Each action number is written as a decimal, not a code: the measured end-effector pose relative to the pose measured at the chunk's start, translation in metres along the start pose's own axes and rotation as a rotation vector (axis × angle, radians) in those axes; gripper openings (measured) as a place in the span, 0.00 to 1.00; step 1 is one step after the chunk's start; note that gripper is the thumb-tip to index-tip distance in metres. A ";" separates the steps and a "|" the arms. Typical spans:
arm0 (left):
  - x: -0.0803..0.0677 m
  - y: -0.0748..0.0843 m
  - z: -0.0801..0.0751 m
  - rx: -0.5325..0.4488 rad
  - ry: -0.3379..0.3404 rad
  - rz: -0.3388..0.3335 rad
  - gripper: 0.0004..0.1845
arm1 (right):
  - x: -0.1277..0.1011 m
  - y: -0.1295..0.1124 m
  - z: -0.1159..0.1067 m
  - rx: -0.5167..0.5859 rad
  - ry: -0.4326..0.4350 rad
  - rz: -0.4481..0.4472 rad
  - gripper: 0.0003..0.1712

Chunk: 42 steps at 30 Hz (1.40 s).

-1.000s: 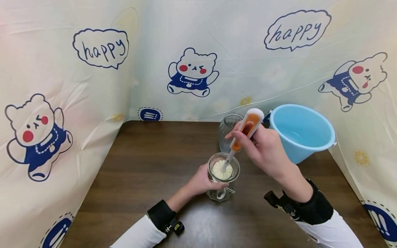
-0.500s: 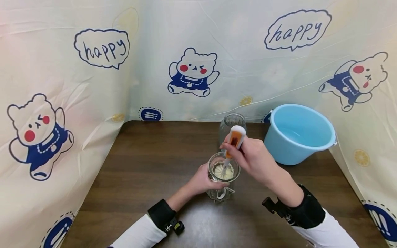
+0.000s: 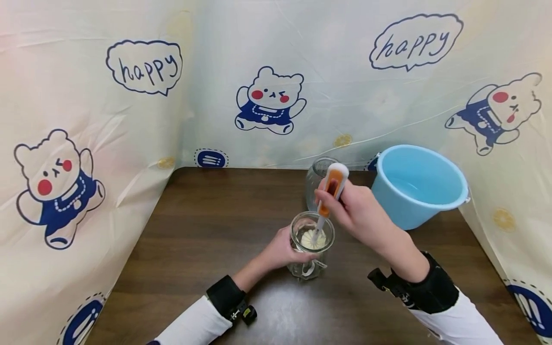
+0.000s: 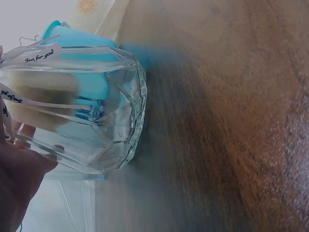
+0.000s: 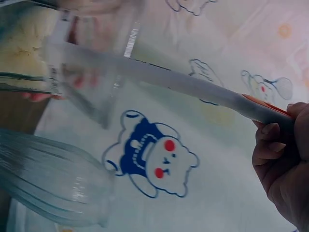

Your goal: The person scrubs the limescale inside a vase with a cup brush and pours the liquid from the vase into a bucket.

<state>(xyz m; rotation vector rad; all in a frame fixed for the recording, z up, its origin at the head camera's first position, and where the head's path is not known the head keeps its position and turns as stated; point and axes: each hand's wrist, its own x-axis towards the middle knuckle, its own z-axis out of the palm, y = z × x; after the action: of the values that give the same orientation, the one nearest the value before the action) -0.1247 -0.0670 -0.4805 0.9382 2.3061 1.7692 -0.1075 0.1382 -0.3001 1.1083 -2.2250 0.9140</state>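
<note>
Left bubble (image 3: 144, 67) on backdrop (image 3: 207, 110): "happy"
Right bubble (image 3: 416, 42): "happy"
Blue oval (image 3: 211, 158): slanted strokes
Ribbon (image 4: 42, 55) on glass jar (image 4: 120, 123): "Just for you"

Free to pass over table (image 3: 207, 215) at centre left and bottom centre; blocked right of centre by jar (image 3: 314, 273) and tool (image 3: 325, 208), just above by far jar (image 3: 312, 184), farther right by bucket (image 3: 402, 213).
</note>
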 end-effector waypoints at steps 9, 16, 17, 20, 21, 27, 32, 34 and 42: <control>0.000 -0.003 0.001 -0.007 -0.014 -0.015 0.40 | -0.007 0.003 0.004 0.049 -0.042 0.073 0.15; 0.000 0.000 -0.001 -0.030 -0.012 -0.021 0.40 | 0.015 -0.019 -0.025 0.085 0.037 0.011 0.20; 0.000 0.000 -0.001 -0.036 -0.013 -0.021 0.41 | 0.016 -0.020 -0.027 0.094 0.040 0.018 0.19; -0.001 -0.001 0.000 -0.040 -0.016 -0.021 0.40 | 0.015 -0.020 -0.028 0.104 0.029 0.031 0.17; -0.001 -0.001 0.001 -0.037 -0.017 -0.021 0.39 | 0.012 -0.018 -0.025 0.107 0.021 0.032 0.16; -0.003 -0.002 0.003 -0.041 -0.022 -0.035 0.41 | -0.011 -0.001 0.004 0.147 -0.068 0.079 0.07; -0.003 -0.004 0.004 -0.052 -0.027 -0.033 0.42 | -0.021 0.005 0.014 0.164 -0.107 0.137 0.05; -0.002 -0.004 0.004 -0.046 -0.022 -0.031 0.42 | -0.020 0.005 0.012 0.166 -0.098 0.125 0.04; 0.000 -0.001 0.002 -0.054 -0.010 -0.029 0.41 | 0.005 -0.015 -0.020 0.156 0.074 0.050 0.17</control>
<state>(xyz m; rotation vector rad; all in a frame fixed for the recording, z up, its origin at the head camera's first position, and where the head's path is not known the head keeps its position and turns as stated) -0.1249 -0.0656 -0.4821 0.8981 2.2422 1.8009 -0.0958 0.1437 -0.2787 1.0723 -2.1602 1.1473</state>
